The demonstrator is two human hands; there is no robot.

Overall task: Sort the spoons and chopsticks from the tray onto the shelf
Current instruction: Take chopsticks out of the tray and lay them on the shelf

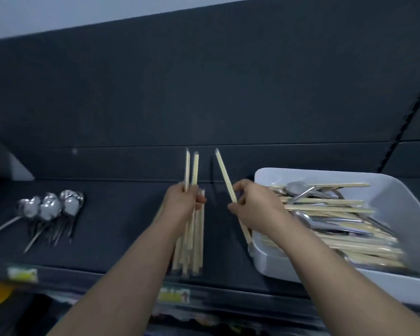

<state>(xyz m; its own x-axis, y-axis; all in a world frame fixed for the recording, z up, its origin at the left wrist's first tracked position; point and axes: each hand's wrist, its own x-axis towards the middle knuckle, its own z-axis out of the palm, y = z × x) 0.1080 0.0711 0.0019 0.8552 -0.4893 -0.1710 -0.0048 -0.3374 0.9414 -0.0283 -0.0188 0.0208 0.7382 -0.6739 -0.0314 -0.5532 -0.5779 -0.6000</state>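
A chopstick bundle [192, 238] is gripped in the curled fingers of the left hand [181, 202], pointed at 12 o'clock over the shelf [119, 229]. One chopstick [224, 174] is pinched by the right hand [251, 202] fingertips (top tilted to 11 o'clock), near the bundle but apart. Spoons [50, 207] are laid on the shelf at 9 o'clock. The tray [402, 192] at 4 o'clock is filled with mixed cutlery [325, 209].

On the shelf [121, 229], spoons [50, 207] lie left, chopsticks [192, 243] middle, tray [398, 197] right.
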